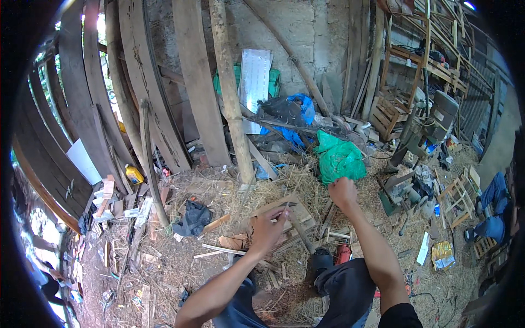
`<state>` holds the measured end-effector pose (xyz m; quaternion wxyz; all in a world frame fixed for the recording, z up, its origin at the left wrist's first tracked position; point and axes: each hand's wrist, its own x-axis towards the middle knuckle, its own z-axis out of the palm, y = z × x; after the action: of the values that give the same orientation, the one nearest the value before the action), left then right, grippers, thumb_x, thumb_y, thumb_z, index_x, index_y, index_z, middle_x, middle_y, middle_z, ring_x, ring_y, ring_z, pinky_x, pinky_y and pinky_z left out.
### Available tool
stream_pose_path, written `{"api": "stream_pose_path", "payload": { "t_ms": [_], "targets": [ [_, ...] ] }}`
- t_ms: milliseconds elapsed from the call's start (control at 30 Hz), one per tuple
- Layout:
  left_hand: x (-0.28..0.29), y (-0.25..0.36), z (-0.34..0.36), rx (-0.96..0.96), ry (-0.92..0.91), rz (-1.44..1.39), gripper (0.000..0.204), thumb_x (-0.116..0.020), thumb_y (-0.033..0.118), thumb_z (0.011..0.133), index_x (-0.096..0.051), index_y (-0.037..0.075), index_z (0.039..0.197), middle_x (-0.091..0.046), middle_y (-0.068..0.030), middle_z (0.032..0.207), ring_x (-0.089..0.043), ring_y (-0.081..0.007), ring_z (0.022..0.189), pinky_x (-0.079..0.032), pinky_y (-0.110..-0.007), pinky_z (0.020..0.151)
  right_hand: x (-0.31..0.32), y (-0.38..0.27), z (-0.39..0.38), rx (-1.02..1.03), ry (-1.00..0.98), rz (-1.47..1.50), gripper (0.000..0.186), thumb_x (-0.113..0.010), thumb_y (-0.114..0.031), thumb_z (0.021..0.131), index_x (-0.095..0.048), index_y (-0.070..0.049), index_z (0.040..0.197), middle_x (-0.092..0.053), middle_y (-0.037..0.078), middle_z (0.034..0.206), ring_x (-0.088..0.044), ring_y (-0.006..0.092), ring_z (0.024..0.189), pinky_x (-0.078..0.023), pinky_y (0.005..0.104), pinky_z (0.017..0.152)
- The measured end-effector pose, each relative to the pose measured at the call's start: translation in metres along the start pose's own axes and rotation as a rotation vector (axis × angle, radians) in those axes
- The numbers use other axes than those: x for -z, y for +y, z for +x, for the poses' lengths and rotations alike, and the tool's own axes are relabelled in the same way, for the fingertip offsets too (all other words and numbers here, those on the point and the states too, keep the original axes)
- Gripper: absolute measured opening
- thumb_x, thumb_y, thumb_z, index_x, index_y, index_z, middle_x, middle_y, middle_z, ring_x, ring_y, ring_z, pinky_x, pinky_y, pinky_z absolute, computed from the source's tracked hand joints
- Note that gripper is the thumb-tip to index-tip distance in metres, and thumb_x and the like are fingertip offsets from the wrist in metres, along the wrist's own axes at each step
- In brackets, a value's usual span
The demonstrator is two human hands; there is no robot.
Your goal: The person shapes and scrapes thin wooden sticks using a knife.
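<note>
My left hand (268, 230) is closed in a pinch, with a small dark pointed piece (289, 204) showing at its fingertips. Below it lie flat wooden boards (302, 214) on the straw-strewn ground. A wooden stick or handle (301, 234) slants from beside that hand toward my boot. Raised further to the right, my right hand (343, 193) is closed in a fist, and whatever it may hold is hidden. Just beyond it sits a bunched green plastic sack (338, 158); whether the hand touches it, I cannot tell.
A red cylinder (343, 253) lies by my right boot (321, 261). Ahead stands a wooden post (227, 93); a black plastic bag (193, 218) and yellow bottle (133, 174) lie left. A machine (421, 131) and wooden frame (461, 198) stand right. Another person's legs (489, 218) show far right.
</note>
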<state>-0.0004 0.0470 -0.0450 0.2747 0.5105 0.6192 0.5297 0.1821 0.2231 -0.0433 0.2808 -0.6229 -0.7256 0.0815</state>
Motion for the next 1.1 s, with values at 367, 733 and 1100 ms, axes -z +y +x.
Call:
{"api": "stream_pose_path", "payload": {
  "t_ms": [367,733,1100],
  "targets": [
    [-0.005,0.006,0.001,-0.008,0.010,-0.031,0.023,-0.059,0.020,0.088,-0.066,0.003,0.101,-0.060,0.0005,0.073,-0.047,-0.0050,0.063,-0.037,-0.022,0.056,-0.019,-0.038,-0.021,0.523,-0.135,-0.078,0.019,-0.059,-0.020,0.074,-0.063,-0.004,0.064,-0.062,0.019,0.066,-0.063,0.0354,0.066,-0.051,0.0446,0.061],
    [0.005,0.013,-0.003,0.136,-0.055,-0.005,0.026,-0.058,0.024,0.088,-0.065,0.006,0.106,-0.068,-0.0097,0.092,-0.062,-0.0150,0.085,-0.046,-0.028,0.074,-0.021,-0.043,-0.020,0.397,-0.146,-0.102,0.018,-0.056,-0.019,0.075,-0.065,-0.003,0.072,-0.064,0.021,0.078,-0.064,0.0375,0.071,-0.052,0.0452,0.065],
    [0.008,0.024,-0.002,0.005,0.006,0.105,0.021,-0.054,0.016,0.089,-0.065,0.002,0.101,-0.067,-0.0133,0.093,-0.064,-0.0217,0.088,-0.047,-0.030,0.076,-0.005,-0.004,0.000,-0.090,-0.241,0.360,0.027,-0.059,-0.027,0.082,-0.062,0.000,0.079,-0.062,0.012,0.067,-0.060,0.0227,0.059,-0.047,0.0390,0.054]
  ]
}}
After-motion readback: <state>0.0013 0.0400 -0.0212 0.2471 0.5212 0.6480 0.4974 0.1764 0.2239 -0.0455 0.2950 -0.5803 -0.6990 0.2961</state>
